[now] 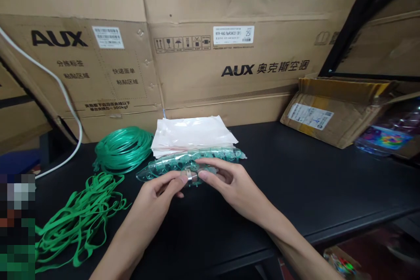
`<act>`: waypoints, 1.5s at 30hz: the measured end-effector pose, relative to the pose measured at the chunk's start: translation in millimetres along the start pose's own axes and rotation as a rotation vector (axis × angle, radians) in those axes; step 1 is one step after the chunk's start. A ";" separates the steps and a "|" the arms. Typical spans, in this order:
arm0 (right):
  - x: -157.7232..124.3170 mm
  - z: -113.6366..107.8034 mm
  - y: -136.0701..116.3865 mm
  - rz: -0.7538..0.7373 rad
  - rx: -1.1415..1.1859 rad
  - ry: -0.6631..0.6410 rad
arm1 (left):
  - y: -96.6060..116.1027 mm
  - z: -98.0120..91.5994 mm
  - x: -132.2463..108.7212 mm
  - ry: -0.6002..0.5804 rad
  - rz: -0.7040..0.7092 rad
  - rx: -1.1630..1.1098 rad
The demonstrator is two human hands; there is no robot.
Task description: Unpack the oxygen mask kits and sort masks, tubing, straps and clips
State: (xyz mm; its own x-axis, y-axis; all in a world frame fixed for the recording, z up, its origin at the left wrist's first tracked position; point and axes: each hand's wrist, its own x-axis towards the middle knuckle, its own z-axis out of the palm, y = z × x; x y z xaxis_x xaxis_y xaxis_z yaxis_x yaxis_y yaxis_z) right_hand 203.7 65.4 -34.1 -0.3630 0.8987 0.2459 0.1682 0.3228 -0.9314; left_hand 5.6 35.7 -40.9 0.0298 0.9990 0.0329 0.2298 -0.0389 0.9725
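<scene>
My left hand [164,188] and my right hand [229,177] meet over the black table, fingers closed on a clear green plastic oxygen mask [194,183]. A small metal nose strip [189,175] shows on it between my fingertips. Much of this mask is hidden by my hands. Just behind lies a row of nested clear green masks [173,159], stretching left to right. White flat plastic bags [193,131] are stacked behind that row. To the left sit a coil of green tubing [123,151] and a loose heap of green elastic straps [78,216].
Large AUX cardboard cartons [229,0] stand upright along the back of the black table [328,183]. A smaller cardboard box [328,109] and a plastic bottle [383,140] are at the right. A white cable [70,105] hangs down at the left.
</scene>
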 end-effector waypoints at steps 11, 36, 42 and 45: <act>0.2 -3.4 7.1 -0.025 0.072 -0.118 | 10.1 -3.0 -5.8 -0.178 -0.023 -0.087; -0.5 6.2 -0.1 -0.075 -0.017 0.087 | -0.5 9.4 -4.6 0.037 0.267 0.301; -2.1 6.1 0.8 -0.097 -0.042 0.091 | 1.0 7.8 -5.0 0.124 0.322 0.424; -3.1 5.2 1.0 -0.106 -0.030 0.074 | 0.5 4.2 -3.6 0.149 0.356 0.447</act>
State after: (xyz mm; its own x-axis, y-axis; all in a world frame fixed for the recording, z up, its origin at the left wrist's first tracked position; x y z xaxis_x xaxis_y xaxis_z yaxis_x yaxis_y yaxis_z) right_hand 200.2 61.4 -37.2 -0.3121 0.8782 0.3626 0.1605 0.4249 -0.8909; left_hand 9.6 32.0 -41.4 0.0510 0.9139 0.4028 0.6192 -0.3454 0.7052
